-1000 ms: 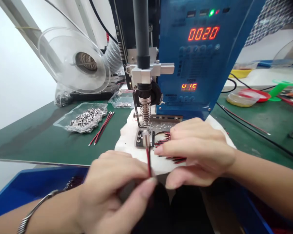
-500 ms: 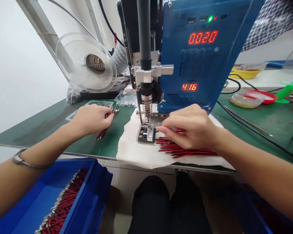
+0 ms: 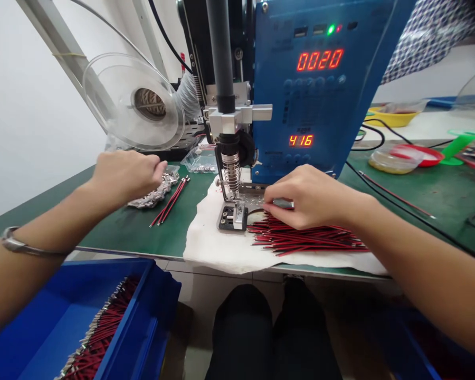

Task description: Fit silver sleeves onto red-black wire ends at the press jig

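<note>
My left hand [image 3: 125,173] is above a tray of small metal connectors [image 3: 158,192], its fingers curled together; whatever they hold, if anything, is hidden. Right of that hand, several red-and-black wires [image 3: 170,203] with metal ends lie on the green table. My right hand [image 3: 301,198] is closed in a pinch over a pile of red-and-black wires [image 3: 296,237] on a white cloth [image 3: 214,248]. What lies between its fingertips is too small to make out. Left of these fingertips stands a small metal fixture [image 3: 233,215], under the spring-wrapped tip [image 3: 231,169] of a soldering machine.
A blue control box [image 3: 316,105] with red digits stands behind my right hand. A clear reel [image 3: 132,100] hangs at the left. Below the table edge, a blue bin [image 3: 142,316] holds finished-looking wires [image 3: 106,327]. Black cables [image 3: 404,211] and a red dish [image 3: 431,154] are at right.
My left hand has moved left from the small bundle of wires to above the connector tray. My right hand stays pinched near the wire pile. The view has shifted slightly.
</note>
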Demonstrator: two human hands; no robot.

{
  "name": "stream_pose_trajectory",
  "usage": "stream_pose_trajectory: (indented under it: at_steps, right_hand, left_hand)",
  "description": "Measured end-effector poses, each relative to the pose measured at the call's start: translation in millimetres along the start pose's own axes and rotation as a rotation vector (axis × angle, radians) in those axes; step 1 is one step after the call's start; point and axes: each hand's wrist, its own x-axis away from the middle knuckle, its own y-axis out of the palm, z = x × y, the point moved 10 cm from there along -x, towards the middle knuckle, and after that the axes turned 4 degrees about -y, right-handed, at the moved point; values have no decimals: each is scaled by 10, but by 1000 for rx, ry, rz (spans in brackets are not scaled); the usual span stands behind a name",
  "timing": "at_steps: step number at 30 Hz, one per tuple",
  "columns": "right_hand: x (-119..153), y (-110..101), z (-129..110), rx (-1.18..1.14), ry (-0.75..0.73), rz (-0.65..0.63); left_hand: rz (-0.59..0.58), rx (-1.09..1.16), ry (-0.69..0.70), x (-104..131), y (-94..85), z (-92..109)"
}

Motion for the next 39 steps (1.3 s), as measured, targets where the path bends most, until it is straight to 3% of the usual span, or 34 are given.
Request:
stream_pose_trajectory:
  at_steps: [2, 4, 7, 10, 16, 24, 29, 34, 37, 39]
  right_hand:
    - [5, 71, 46, 17, 43, -90]
    - [14, 119, 78, 63, 66, -158]
    - [41, 151, 153, 136, 106, -228]
    - [76, 175, 224, 100, 155, -277]
    - [77, 231, 227, -13, 174, -305]
    - [65, 265, 271, -102, 152, -251]
    - [44, 168, 231, -182, 93, -139]
    - [-10, 52, 186, -215, 62, 18]
    - [-25, 0, 185, -229, 73, 95]
    - [-21, -25, 222, -273, 115, 145]
  left_hand:
    - [-128, 3, -104, -90, 142, -268]
    - [-211, 51, -97, -159, 283, -398]
    - [-300, 138, -42, -186, 504, -449]
    - [-298, 183, -29, -179, 641, -454]
    - [-272, 245, 34, -194, 707, -401]
    - [-309, 295, 29, -210, 719, -370]
    - [-308, 335, 25, -187, 647, -325]
    - [-213, 428, 15, -141, 319, -267]
    - [-210, 635, 129, -48, 91, 20]
    - [-319, 850, 280, 44, -3, 344]
